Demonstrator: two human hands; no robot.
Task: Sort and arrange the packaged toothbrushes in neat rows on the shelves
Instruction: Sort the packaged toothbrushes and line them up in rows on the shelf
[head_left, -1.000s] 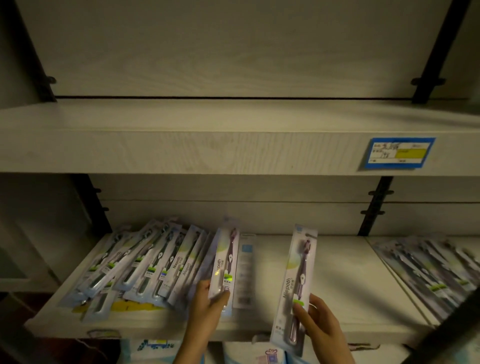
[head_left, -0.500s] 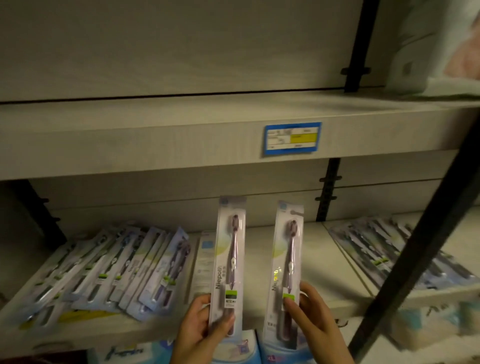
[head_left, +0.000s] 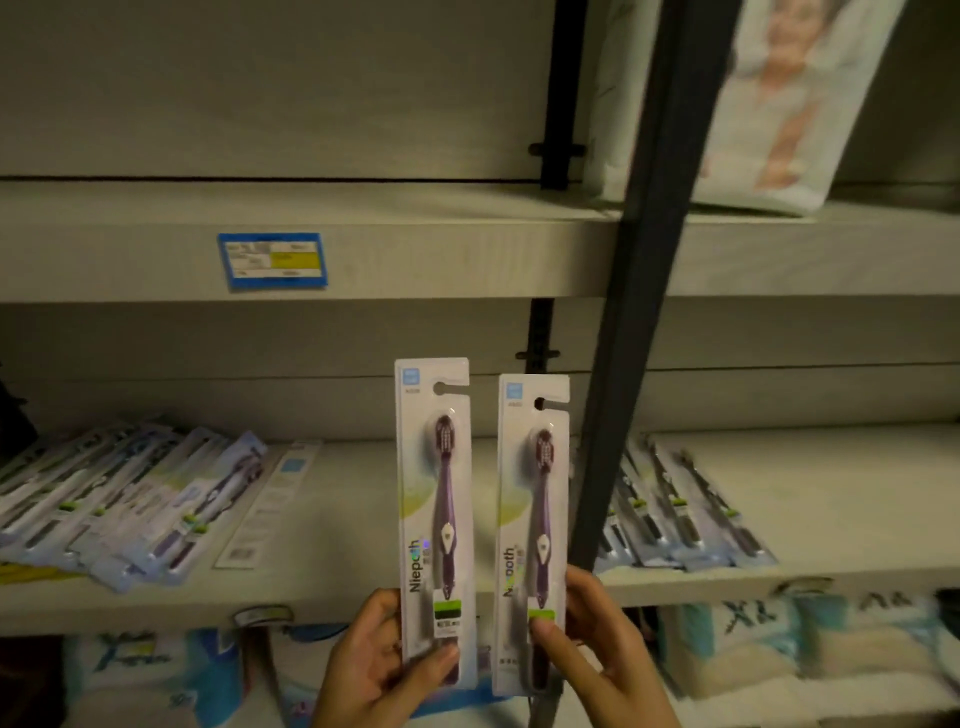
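Head view gives you the lower shelf (head_left: 343, 519) running the full width, with a dark upright post (head_left: 644, 312) crossing in front of it. On the shelf's left end lies a fanned heap of packaged toothbrushes (head_left: 130, 509), overlapping at mixed angles. Beyond the post to the right, a tidier row of packs (head_left: 675, 519) lies flat. Between the two groups the board is mostly bare, and that looks like the natural spot for your next row.

You hold two purple-brush packs upright in front of that gap, the left pack (head_left: 434, 519) and the right pack (head_left: 532, 519), side by side and just apart. Your left hand (head_left: 374, 670) pinches the bottom end of its pack, thumb across the front and fingers behind. Your right hand (head_left: 597, 649) pinches its pack the same way, thumb on the green band.

Expect these to be very light: thin card that bends easily, with a clear raised blister over the brush. The glossy faces will probably slide over one another. Keep your hold on the flat card at the bottom or along the long edges, never squeezing the blister.
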